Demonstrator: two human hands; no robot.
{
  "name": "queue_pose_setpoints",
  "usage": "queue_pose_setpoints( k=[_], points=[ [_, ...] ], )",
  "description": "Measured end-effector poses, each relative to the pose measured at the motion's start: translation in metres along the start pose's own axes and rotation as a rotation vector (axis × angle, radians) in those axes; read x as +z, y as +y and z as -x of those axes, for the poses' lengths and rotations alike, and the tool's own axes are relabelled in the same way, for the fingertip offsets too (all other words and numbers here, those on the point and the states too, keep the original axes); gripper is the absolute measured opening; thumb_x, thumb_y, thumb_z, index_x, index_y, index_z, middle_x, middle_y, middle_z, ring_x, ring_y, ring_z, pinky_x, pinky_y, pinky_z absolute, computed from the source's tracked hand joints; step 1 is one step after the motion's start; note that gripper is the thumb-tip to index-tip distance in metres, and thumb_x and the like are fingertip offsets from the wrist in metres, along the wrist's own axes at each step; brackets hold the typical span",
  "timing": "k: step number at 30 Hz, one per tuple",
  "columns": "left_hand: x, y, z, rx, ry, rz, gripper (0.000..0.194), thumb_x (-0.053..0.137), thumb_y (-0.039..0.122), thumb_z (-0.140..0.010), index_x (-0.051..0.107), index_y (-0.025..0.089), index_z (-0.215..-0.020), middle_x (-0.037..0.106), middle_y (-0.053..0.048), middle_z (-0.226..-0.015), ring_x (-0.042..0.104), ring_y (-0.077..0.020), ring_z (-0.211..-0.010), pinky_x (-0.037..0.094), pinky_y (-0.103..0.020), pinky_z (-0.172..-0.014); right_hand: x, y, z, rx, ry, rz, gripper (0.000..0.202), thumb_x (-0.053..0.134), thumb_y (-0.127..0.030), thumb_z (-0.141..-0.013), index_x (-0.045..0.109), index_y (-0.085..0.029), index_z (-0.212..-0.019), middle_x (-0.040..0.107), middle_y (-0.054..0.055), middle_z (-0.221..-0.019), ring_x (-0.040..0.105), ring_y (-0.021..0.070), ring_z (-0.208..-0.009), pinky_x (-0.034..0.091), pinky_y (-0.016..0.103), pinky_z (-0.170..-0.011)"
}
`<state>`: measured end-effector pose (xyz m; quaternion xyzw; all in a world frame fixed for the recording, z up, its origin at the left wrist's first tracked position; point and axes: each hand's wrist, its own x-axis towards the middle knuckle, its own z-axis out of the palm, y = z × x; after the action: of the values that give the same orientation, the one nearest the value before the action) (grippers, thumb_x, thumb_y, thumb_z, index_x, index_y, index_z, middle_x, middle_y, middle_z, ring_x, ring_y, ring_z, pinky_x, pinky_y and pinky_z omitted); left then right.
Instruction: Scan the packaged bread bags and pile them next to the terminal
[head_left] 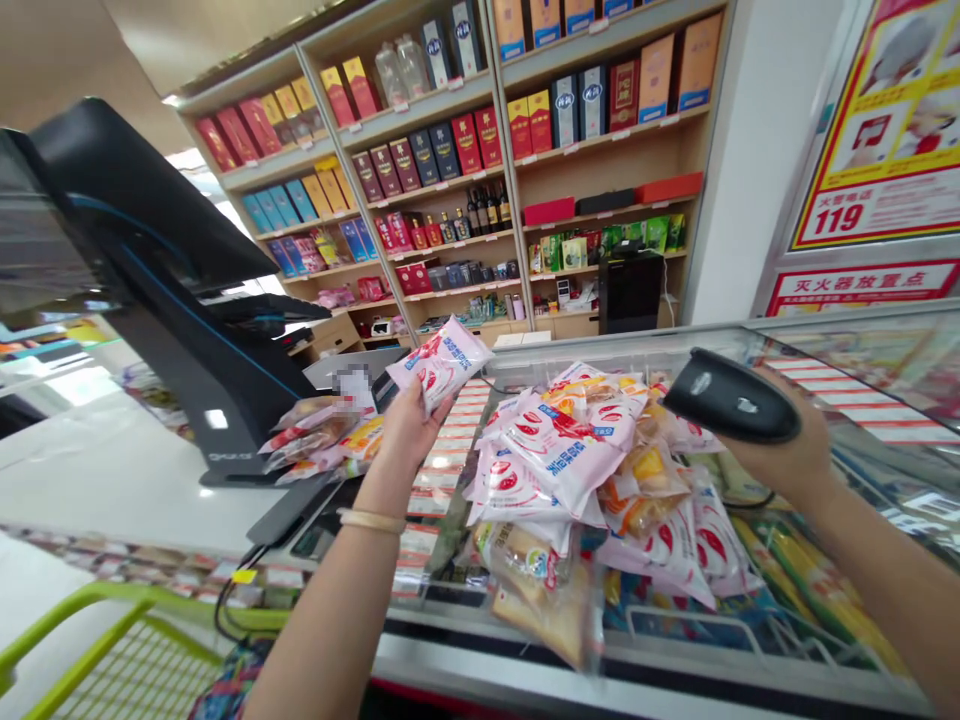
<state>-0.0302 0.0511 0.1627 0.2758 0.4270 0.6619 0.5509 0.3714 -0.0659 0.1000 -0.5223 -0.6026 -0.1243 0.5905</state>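
Left hand [420,415] pinched on a pink-and-white packet [450,362]: in the head view I have it gripped by its near edge, held up over the glass-topped bench [435,600], with most of the packet beyond the fingers. Right hand [802,440] is wrapped around a black barcode scanner [731,395] (its body hides most of the fingers from me).

I read the packet's long axis as a slant, from lower left to upper right, printed face turned my way. The scanner lies nearly level, head pointing left, toward the packet.

Between the two hands I have a heap of packets [570,440], pink and orange prints mixed, with a clear-wrapped loaf [551,610] on its near side; that heap stands in the way straight across. To the left of the raised packet, a smaller stack of packets [322,435] sits against the foot of a black terminal [150,250]. A green cart [150,597] fills my lower left corner. Wooden shelves [622,165] of boxes and bottles stand behind, with a red-and-yellow poster [885,130] at right.
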Motion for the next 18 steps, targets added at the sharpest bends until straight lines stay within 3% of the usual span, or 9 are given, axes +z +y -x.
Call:
queue_pose_setpoints(
  k=[3, 7, 11, 18],
  points=[
    [0.007, -0.018, 0.007, -0.188, -0.116, 0.181, 0.025, 0.042, 0.018, -0.109, 0.065, 0.014, -0.119, 0.072, -0.004, -0.078, 0.067, -0.0078, -0.053, 0.052, -0.01, -0.047, 0.003, -0.017, -0.024, -0.017, -0.089, -0.078, 0.034, 0.075, -0.042, -0.067, 0.068, -0.023, -0.094, 0.075, 0.004, -0.082, 0.07, 0.0225, -0.073, 0.057, 0.033, -0.066],
    [0.003, -0.042, 0.005, -0.404, -0.286, 0.47, 0.034, 0.031, 0.008, -0.108, 0.064, 0.011, -0.116, 0.061, 0.002, -0.066, 0.047, -0.0001, -0.038, 0.034, -0.004, -0.036, 0.015, -0.037, -0.041, -0.033, -0.205, -0.147, 0.036, 0.078, -0.04, -0.073, 0.072, -0.023, -0.104, 0.079, 0.006, -0.092, 0.073, 0.0239, -0.08, 0.059, 0.034, -0.072],
    [-0.005, -0.056, 0.001, -0.457, -0.38, 0.504, 0.037, 0.03, 0.005, -0.105, 0.065, 0.012, -0.115, 0.053, 0.004, -0.064, 0.043, -0.0015, -0.036, 0.029, -0.005, -0.033, 0.031, -0.049, -0.039, -0.061, -0.288, -0.204, 0.031, 0.077, -0.034, -0.073, 0.073, -0.022, -0.101, 0.078, 0.005, -0.092, 0.073, 0.0238, -0.081, 0.06, 0.034, -0.072],
    [-0.012, -0.055, 0.009, -0.501, -0.434, 0.424, 0.039, 0.025, 0.006, -0.106, 0.063, 0.012, -0.109, 0.045, 0.006, -0.064, 0.037, -0.0011, -0.034, 0.022, -0.006, -0.028, 0.04, -0.075, -0.031, -0.117, -0.292, -0.268, 0.017, 0.073, -0.03, -0.075, 0.071, -0.024, -0.091, 0.074, 0.003, -0.086, 0.07, 0.0215, -0.076, 0.057, 0.032, -0.067]
  ],
)
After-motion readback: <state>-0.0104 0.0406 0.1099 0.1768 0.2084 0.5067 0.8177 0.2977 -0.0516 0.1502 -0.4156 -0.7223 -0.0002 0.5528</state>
